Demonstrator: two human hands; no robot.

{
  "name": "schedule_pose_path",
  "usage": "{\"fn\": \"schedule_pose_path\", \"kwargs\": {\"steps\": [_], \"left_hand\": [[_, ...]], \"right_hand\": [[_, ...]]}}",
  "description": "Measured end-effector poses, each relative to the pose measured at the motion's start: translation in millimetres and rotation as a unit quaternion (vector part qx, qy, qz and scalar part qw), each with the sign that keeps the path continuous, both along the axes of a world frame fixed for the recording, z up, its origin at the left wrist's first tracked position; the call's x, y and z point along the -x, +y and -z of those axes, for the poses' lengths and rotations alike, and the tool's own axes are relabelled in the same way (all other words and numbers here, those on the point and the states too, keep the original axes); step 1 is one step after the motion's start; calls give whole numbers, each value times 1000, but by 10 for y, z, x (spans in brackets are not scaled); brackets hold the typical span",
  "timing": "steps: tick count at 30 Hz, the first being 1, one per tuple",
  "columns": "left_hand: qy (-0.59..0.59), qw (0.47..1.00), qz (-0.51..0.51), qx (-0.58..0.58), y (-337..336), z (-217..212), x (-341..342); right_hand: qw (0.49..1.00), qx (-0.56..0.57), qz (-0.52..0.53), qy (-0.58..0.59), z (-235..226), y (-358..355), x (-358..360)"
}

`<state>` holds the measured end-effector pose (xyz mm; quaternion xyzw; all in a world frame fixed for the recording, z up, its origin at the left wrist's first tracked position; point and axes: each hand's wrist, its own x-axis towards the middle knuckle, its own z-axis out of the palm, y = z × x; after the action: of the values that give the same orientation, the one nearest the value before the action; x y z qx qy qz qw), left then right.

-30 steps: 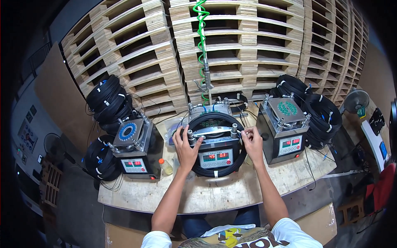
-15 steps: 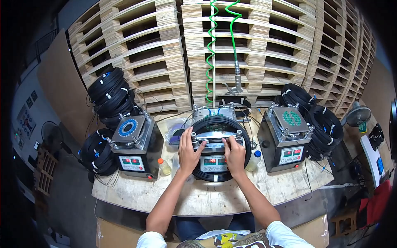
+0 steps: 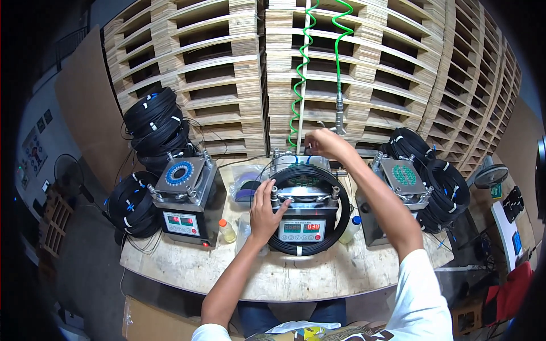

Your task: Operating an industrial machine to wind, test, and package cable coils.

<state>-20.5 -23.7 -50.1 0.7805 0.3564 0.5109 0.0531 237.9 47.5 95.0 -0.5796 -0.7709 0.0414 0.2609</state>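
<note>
A polishing machine (image 3: pixel 284 219) with a lit red display stands in front of me, and a black cable coil (image 3: pixel 345 216) is looped around it. My left hand (image 3: pixel 264 211) rests on the machine's left side by the front-left clamp post (image 3: pixel 274 196), its fingers stretched and the thumb across the front. Reaching over the coil, my right hand (image 3: pixel 327 143) has its fingers curled at the machine's rear right post; the fingertips partly hide what they grip. The front-right clamp post (image 3: pixel 335 194) stands untouched.
Similar machines stand left (image 3: pixel 181 199) and right (image 3: pixel 392 196). Black cable coils are piled at the left (image 3: pixel 153 125) and right (image 3: pixel 446 184). Bottles with an orange cap (image 3: pixel 226 230) and a blue cap (image 3: pixel 352 227) flank the machine. An air gun (image 3: pixel 339 116) hangs behind, before stacked pallets (image 3: pixel 227 74).
My right hand has left the front-right clamp post and moved back to the rear right post. The left hand stays at the left side. The display reading has changed, and the view has shifted slightly.
</note>
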Motion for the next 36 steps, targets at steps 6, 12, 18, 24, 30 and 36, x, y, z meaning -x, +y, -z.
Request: {"fn": "schedule_pose_path", "kwargs": {"steps": [6, 12, 18, 24, 30, 36], "left_hand": [[-8, 1000, 14, 1, 23, 49, -80], [-7, 1000, 5, 1, 23, 31, 19], [1, 999, 36, 16, 16, -161, -39], [100, 990, 69, -71, 497, -1005, -196], [381, 913, 142, 39, 1379, -1305, -979], [584, 797, 117, 101, 1534, -1181, -1261]], "right_hand": [[894, 262, -2, -363, 449, 727, -46], [918, 322, -37, -226, 425, 770, 138], [927, 362, 5, -92, 252, 664, -190], [952, 297, -80, -5, 367, 368, -575], [998, 55, -20, -21, 706, 129, -495], [996, 54, 74, -20, 744, -38, -277]]}}
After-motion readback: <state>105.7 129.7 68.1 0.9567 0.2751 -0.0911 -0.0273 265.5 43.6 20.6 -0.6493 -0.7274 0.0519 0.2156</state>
